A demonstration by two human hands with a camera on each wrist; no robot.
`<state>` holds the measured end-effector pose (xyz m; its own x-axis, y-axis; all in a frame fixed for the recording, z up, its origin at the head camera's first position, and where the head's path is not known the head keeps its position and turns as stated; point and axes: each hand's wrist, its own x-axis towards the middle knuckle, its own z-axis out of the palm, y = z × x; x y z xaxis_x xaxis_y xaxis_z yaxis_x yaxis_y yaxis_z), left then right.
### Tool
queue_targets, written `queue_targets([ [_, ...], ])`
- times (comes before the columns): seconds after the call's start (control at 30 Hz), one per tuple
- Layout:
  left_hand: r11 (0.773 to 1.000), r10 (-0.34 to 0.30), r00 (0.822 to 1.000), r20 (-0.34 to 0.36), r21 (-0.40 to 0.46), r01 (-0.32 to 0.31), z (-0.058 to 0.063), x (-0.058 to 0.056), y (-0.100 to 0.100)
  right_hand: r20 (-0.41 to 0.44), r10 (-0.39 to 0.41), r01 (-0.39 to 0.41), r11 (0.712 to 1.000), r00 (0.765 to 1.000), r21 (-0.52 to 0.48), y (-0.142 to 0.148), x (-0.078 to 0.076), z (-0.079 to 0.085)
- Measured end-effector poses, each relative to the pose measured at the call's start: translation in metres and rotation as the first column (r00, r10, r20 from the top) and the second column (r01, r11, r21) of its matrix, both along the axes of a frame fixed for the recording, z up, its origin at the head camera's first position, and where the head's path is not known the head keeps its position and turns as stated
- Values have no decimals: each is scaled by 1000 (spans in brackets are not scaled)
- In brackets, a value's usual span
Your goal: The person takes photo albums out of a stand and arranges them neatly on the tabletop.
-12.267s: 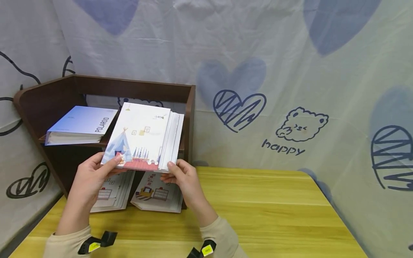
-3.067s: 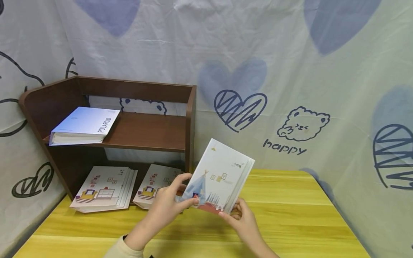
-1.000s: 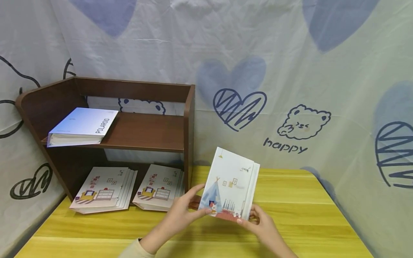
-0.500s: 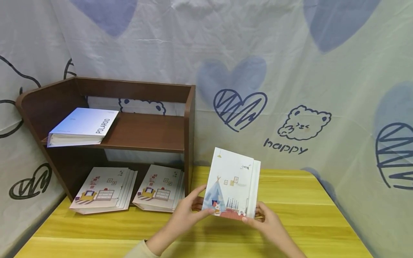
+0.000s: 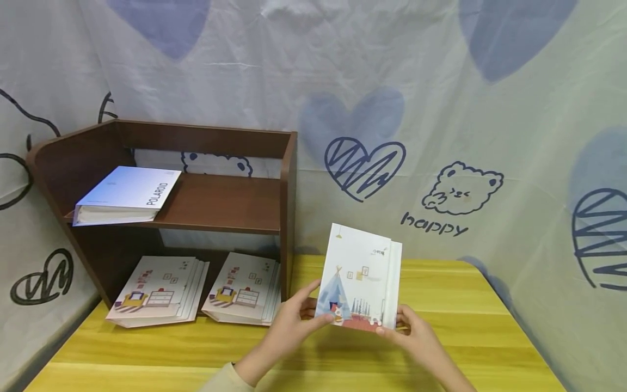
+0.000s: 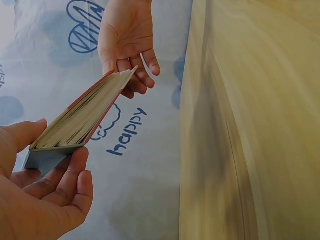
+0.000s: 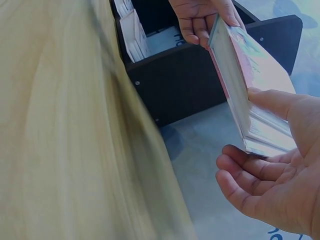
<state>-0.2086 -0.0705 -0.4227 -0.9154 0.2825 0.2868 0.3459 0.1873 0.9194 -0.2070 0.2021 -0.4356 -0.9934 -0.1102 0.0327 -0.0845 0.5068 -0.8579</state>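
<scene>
Both hands hold a white photo album (image 5: 360,277) with a blue tent drawn on its cover, raised above the table and tilted toward the head camera. My left hand (image 5: 294,324) grips its lower left corner, thumb on the cover; the left wrist view shows the fingers around the blue-grey spine (image 6: 47,159). At the lower right corner, my right hand (image 5: 411,335) pinches the album, thumb on the cover and fingers behind. In the right wrist view, page edges (image 7: 232,80) face the camera between the two covers. The album's back cover is hidden in the head view.
A dark brown two-tier shelf (image 5: 289,185) stands at the left. Its upper board bears a blue POLAROID album (image 5: 127,188). Below lie two white albums, one left (image 5: 154,288) and one right (image 5: 242,288). The yellow wood-grain table (image 5: 455,321) meets a printed curtain (image 5: 352,43).
Since the oldest frame, both hands have carried the album from before the shelf rightward over the table. During the last second it shifted slightly right and turned a little straighter, still held.
</scene>
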Motion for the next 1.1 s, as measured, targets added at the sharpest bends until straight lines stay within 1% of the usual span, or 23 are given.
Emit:
queue_targets([
  [0.1, 1000, 3, 1000, 13, 0, -3, 0, -3, 3, -16, -8, 8, 1000, 1000, 11, 3, -1, 1],
  [0.23, 1000, 7, 1000, 12, -8, -7, 0, -5, 6, -23, -19, 20, 1000, 1000, 22, 5, -2, 2],
  [0.4, 1000, 1, 1000, 11, -9, -1, 0, -8, 11, -14, -16, 17, 999, 1000, 34, 11, -6, 4],
  [0.6, 1000, -17, 999, 28, 26, 16, 1, -13, 20, -6, 1, -1, 1000, 1000, 30, 21, -10, 6],
  [0.83, 996, -43, 998, 53, 86, 38, 2, -19, 31, -4, 22, -21, 998, 1000, 57, 33, -15, 12],
  [0.93, 994, -47, 997, 61, 97, 40, 1, -22, 36, -8, 29, -29, 997, 1000, 66, 37, -15, 15],
  [1.1, 996, -39, 998, 47, 86, 35, 0, -26, 43, -12, 24, -23, 995, 1000, 95, 44, -18, 18],
])
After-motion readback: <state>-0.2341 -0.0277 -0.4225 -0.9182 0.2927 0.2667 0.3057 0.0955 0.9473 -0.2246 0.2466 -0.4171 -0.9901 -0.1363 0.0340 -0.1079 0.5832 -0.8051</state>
